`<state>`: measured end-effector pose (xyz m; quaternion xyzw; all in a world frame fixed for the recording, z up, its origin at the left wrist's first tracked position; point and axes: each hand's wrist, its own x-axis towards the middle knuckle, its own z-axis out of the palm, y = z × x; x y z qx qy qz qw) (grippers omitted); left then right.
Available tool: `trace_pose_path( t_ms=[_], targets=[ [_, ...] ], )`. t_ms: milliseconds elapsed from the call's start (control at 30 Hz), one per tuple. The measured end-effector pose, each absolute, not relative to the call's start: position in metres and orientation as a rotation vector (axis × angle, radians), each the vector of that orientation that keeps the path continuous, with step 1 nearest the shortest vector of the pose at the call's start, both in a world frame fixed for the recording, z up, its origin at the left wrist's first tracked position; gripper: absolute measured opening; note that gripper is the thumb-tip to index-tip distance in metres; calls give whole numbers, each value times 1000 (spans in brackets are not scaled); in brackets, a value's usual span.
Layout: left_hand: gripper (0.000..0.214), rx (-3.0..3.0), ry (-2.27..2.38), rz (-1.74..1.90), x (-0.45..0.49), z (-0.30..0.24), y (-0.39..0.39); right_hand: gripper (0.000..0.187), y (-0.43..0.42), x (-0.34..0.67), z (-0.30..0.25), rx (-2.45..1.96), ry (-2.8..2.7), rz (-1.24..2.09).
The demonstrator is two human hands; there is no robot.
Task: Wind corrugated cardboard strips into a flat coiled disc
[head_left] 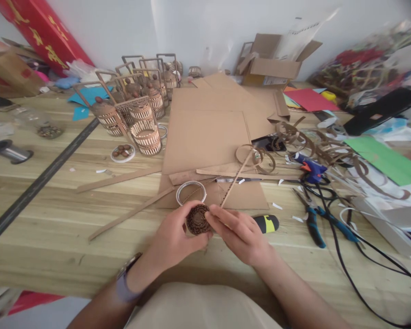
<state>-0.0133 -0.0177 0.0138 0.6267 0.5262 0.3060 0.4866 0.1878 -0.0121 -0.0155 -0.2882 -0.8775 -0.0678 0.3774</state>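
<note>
My left hand (173, 237) and my right hand (238, 233) meet over the wooden table (55, 237), both closed around a small brown coil of rolled corrugated cardboard (197, 219). A long thin cardboard strip (238, 176) runs from the coil up and to the right. My right fingers press on the coil's right edge, where the strip joins it. A watch (125, 276) sits on my left wrist. Just beyond the coil lies a white tape ring (191, 192).
Flat cardboard sheets (208, 132) lie ahead, with several cardboard lanterns (137, 114) at the back left. A utility knife (266, 223), blue pliers (313, 221), a blue glue gun (310, 167) with black cable, curled strips (311, 146) and coloured paper crowd the right.
</note>
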Motion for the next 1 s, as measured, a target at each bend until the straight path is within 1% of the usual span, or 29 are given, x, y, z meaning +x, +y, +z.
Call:
trace_pose_path(
  t_ms=[100, 200, 300, 367, 467, 500, 567, 700, 833, 1000],
  targets=[
    [40, 1551, 1315, 833, -14, 18, -17, 32, -13, 190, -21, -810, -1994, -185],
    [42, 1580, 1359, 892, -16, 18, -19, 28, -11, 190, -19, -775, -1822, -139],
    [44, 1632, 1371, 932, -18, 15, -21, 16, -9, 186, -15, -757, -1949, -48],
    [43, 1699, 1351, 955, -19, 13, -22, 5, -8, 183, -14, -842, -2011, 74],
    [43, 1774, 1302, 948, -19, 10, -22, 25, -9, 179, -15, -947, -1911, 395],
    [44, 1782, 1283, 936, -19, 10, -22, 29, -10, 178, -15, -945, -1874, 488],
    [46, 1786, 1228, 916, -20, 8, -21, 30, -10, 177, -16, -908, -1839, 593],
    [49, 1818, 1111, 863, -23, 5, -19, 21, -11, 177, -15, -866, -1830, 586],
    [52, 1870, 1092, 813, -28, 4, -18, 13, -13, 176, -11, -839, -1860, 511],
    [64, 2022, 1012, 838, -28, 1, -19, 10, -15, 174, -8, -816, -1936, 388]
  ],
)
